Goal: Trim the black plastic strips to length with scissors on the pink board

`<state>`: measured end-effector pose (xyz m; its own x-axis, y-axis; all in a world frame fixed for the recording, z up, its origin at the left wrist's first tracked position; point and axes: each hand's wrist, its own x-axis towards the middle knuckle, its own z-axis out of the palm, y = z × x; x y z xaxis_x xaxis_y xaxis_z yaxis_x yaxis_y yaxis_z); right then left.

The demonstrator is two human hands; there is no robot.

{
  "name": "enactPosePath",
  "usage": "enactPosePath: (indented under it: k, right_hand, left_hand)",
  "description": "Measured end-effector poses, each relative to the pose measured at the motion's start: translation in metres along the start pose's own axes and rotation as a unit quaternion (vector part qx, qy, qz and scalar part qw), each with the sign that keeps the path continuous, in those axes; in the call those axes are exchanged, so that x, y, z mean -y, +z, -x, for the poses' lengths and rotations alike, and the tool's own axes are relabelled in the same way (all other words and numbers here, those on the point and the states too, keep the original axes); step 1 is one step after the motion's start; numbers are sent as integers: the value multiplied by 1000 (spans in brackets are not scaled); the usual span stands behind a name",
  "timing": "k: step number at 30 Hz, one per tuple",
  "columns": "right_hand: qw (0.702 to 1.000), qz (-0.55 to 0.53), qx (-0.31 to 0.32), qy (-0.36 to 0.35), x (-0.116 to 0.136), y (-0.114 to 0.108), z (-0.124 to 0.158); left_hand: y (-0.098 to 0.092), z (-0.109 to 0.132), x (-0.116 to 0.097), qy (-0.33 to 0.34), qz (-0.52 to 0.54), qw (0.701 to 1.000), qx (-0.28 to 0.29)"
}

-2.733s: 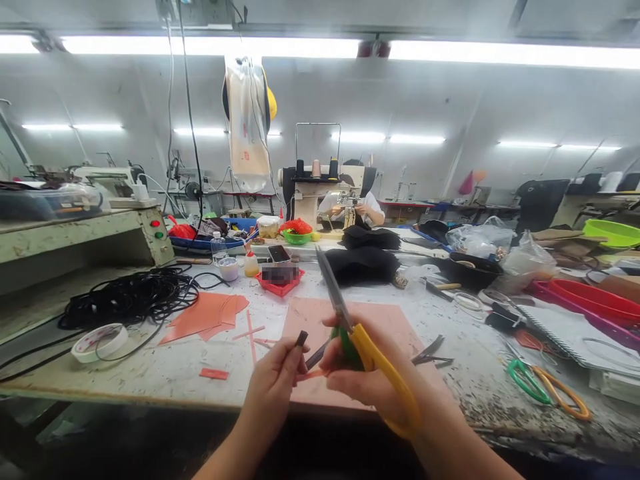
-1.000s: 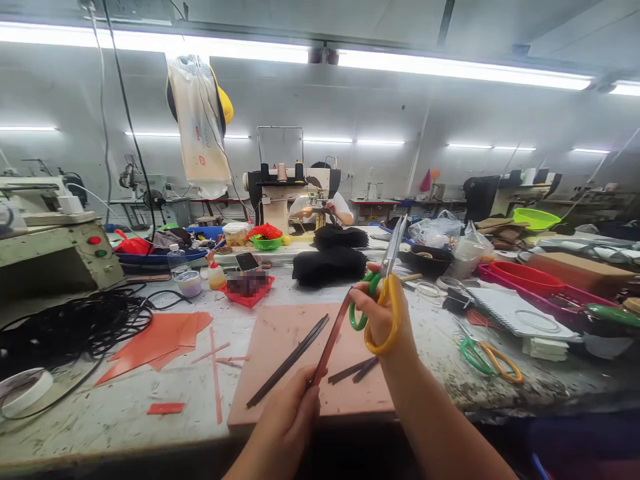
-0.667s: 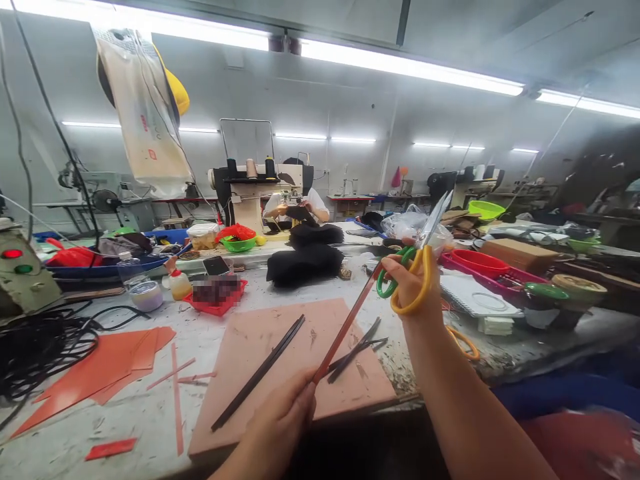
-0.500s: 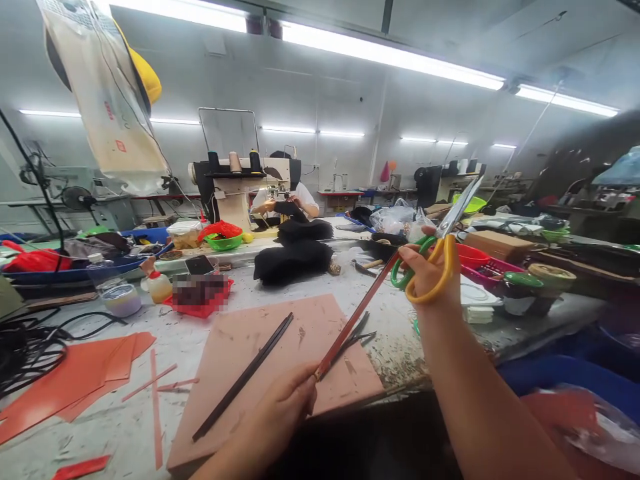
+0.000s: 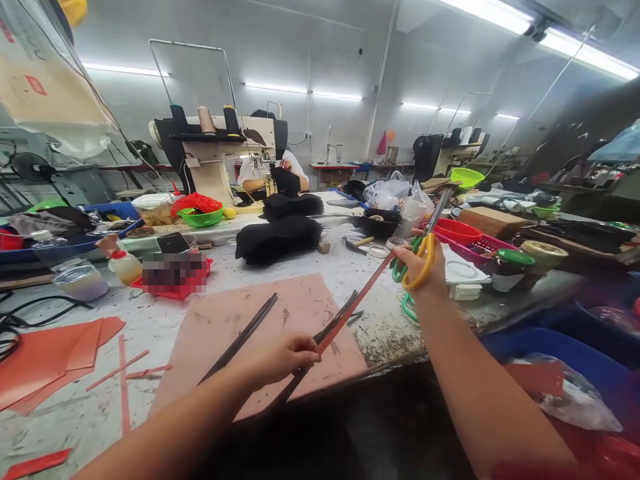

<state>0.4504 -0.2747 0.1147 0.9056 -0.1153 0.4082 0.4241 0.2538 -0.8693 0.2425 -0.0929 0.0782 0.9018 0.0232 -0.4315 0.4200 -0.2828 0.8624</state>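
Note:
My left hand [image 5: 287, 357] is closed, pinching the lower end of a narrow red strip [image 5: 356, 300] above the board. The strip slants up and away, pulled straight to the fingers of my right hand [image 5: 429, 270]. That hand is wrapped round scissors [image 5: 425, 260] with one yellow and one green handle loop, their blades pointing up and away. Dark strips [image 5: 341, 312] run beside the red one and pass behind my left hand; whether it also grips them I cannot tell. More black strips [image 5: 245, 333] lie on the pinkish board [image 5: 300, 293], partly hidden by my left forearm.
Red sheets [image 5: 55, 357] and thin offcuts [image 5: 123, 380] lie on the left. A red basket [image 5: 183, 287], a squeeze bottle [image 5: 124, 267] and black fabric pieces [image 5: 280, 240] stand beyond the board. A blue tub [image 5: 520, 347] is at right. Someone works at a sewing machine [image 5: 210, 157].
The view has tilted down and turned slightly right. My left hand has moved up along the board, close to the dark strips. Both hands still keep hold of the red strip.

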Motion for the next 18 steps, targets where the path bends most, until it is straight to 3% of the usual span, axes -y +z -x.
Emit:
enactPosePath:
  k: [6,10,12,15,16,18]
  right_hand:
    - [993,86,30,74,-42,-7,-6]
    - [978,157,71,117,-53,-24,0]
    - [968,183,109,132,-50,-37,21]
    - [945,198,199,169,-42,-60,82]
    - [930,197,248,186,-39,-67,106]
    - [855,204,443,177,-34,-80,153]
  left_hand:
    - [1,-22,9,-35,-7,999,-9]
    - [4,-30,10,-60,1,998,-20]
    - [5,-31,10,-63,12,998,-22]
    - [5,-31,12,-55,39,997,-26]
    - [6,-31,12,-49,49,997,-27]
    - [7,-31,13,-35,70,996,-34]
